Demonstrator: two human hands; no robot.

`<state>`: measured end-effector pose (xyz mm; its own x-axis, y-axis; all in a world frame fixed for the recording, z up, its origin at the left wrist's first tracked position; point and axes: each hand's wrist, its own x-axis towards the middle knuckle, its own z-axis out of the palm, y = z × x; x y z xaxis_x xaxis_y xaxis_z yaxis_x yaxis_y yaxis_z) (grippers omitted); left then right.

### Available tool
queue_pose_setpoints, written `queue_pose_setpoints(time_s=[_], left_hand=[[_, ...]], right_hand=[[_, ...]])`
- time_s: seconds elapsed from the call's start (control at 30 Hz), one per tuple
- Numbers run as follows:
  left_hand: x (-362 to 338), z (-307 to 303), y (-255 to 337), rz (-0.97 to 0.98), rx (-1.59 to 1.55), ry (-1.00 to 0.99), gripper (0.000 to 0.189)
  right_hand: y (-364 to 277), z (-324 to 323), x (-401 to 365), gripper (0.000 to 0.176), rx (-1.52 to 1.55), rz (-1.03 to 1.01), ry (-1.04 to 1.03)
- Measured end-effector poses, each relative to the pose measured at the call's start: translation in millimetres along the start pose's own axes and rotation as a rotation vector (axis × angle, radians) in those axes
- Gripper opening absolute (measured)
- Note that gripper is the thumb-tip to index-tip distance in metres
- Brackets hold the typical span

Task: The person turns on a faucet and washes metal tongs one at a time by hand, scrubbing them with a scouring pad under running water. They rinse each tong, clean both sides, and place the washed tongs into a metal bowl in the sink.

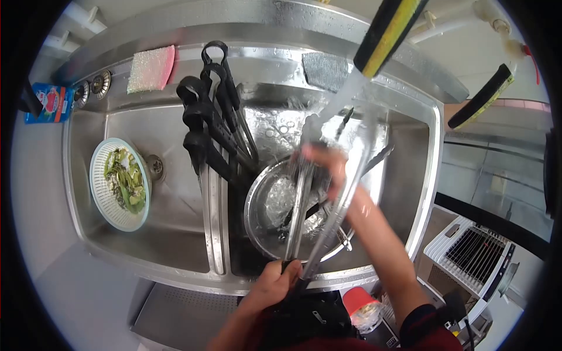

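Observation:
My left hand (274, 284) is closed round the lower end of a long metal utensil (300, 205), which slants up over a metal bowl (250, 205) in the right basin. Higher up, my right hand (329, 167) is blurred against the utensil's upper part; what its fingers grip is not clear. Water runs from a faucet with a black and yellow sleeve (389, 36) onto this spot. Water and some dark-handled items lie in the bowl. Several black-handled utensils (213, 126) lean on the divider to the left.
A pale strainer basket (100, 190) with green scraps sits in the left basin (175, 140). On the back ledge lie a pink sponge (151, 69) and a grey scouring pad (325, 71). A red container (358, 299) and a white rack (468, 257) stand lower right.

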<state>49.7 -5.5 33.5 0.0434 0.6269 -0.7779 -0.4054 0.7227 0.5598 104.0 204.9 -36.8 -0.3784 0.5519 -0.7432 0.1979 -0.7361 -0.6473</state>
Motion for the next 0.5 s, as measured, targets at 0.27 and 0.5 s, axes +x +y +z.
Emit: queue_pose_setpoints(time_s=[0.27, 0.5], left_hand=[[4.6, 0.4, -1.7, 0.164, 0.010, 0.047, 0.028], [3.7, -2.4, 8.7, -0.041, -0.019, -0.020, 0.026]], right_hand=[[4.2, 20.8, -24.9, 0.025, 0.260, -0.090, 0.026], [9.4, 25.0, -26.2, 0.028, 0.249, -0.081, -0.025]])
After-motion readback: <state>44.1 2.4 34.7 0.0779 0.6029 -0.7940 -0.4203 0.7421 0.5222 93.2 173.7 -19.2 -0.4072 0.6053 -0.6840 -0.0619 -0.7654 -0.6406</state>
